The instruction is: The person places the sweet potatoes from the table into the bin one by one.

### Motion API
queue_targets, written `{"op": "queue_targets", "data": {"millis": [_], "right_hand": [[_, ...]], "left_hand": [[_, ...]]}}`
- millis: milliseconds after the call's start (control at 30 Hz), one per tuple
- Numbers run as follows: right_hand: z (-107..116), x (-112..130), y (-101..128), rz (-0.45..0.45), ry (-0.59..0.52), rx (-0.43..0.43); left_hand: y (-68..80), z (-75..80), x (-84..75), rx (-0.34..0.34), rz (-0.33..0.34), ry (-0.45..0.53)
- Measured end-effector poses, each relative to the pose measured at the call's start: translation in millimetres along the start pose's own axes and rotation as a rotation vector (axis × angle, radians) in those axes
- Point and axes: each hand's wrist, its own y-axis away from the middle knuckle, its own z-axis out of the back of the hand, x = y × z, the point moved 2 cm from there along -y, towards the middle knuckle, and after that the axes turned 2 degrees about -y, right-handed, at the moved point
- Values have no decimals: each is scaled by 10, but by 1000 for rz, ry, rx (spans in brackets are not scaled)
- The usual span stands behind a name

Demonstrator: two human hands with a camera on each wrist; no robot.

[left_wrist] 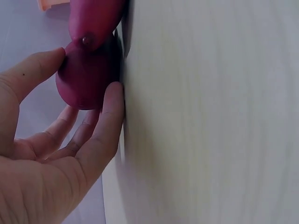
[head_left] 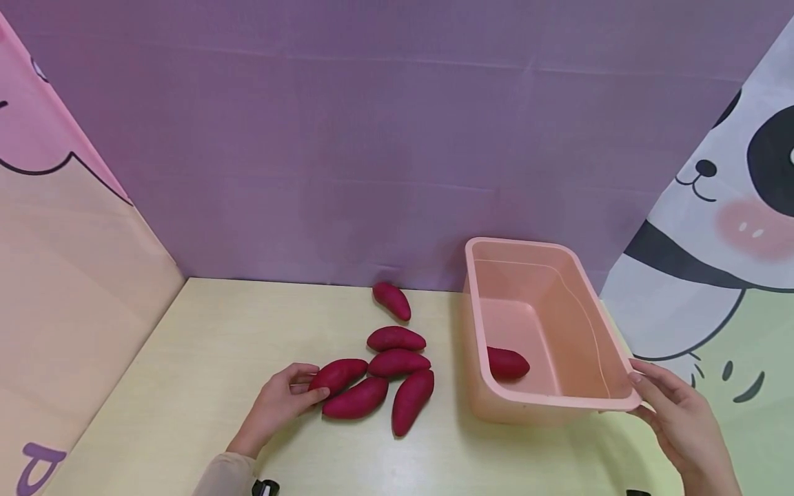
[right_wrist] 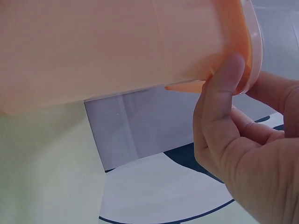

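Apparently the step in hand is picking up a red-skinned sweet potato: in the head view, the left hand [head_left: 279,403] grips the leftmost sweet potato [head_left: 340,375] by its left end, on the table [head_left: 186,358] beside five more sweet potatoes [head_left: 412,403] — while another sweet potato [head_left: 509,364] lies inside the pink plastic bin [head_left: 558,399]. The right hand [head_left: 685,417] pinches the bin's near right corner.

In the left wrist view, thumb and fingers curl about the end of the gripped one, with a neighbouring sweet potato [left_wrist: 96,18] overlapping it. The next move probably calls for a lift clear of that neighbour, then a carry rightward over the bin's rim.

In the right wrist view, thumb and fingers clasp the rim — a hold that should steady the bin for loading.
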Motion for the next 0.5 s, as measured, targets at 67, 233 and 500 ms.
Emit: {"op": "queue_targets", "data": {"millis": [67, 233, 500], "right_hand": [[5, 3, 5, 5, -2, 6], [4, 5, 11, 14, -4, 16], [-2, 3, 6, 18, -10, 24]], "left_hand": [[0, 1, 4, -5, 5, -1], [5, 4, 14, -27, 17, -14], [-16, 18, -4, -38, 28, 61]]}}
